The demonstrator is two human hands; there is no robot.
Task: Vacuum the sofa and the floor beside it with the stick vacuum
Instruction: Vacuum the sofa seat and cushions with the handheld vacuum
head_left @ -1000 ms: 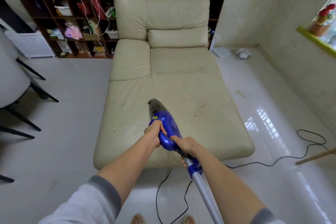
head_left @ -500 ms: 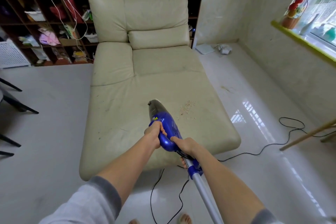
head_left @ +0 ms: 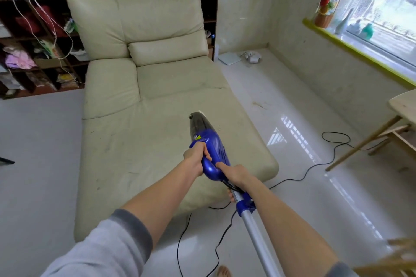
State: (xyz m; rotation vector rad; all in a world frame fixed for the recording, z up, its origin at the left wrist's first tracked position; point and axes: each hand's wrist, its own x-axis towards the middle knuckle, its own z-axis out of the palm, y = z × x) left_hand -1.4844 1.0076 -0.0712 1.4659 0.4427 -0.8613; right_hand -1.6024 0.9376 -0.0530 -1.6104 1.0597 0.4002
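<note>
Both hands are holding the blue stick vacuum (head_left: 212, 150) over the near end of the cream sofa (head_left: 144, 105).

At far left a dark shelf unit (head_left: 33, 51) is standing behind the sofa, which is lying lengthwise across the pale floor (head_left: 304, 186). The left hand (head_left: 195, 157) is gripping the vacuum's blue handle, fingers curled around it, with the dark nozzle pointing away over the seat. Just beside it, the right hand (head_left: 235, 175) is clamping the rear of the body where the silver tube (head_left: 256, 236) begins, index finger lying along the blue casing. A black cord (head_left: 299, 175) is trailing over the glossy floor toward the wooden table (head_left: 403, 105) at right.
</note>
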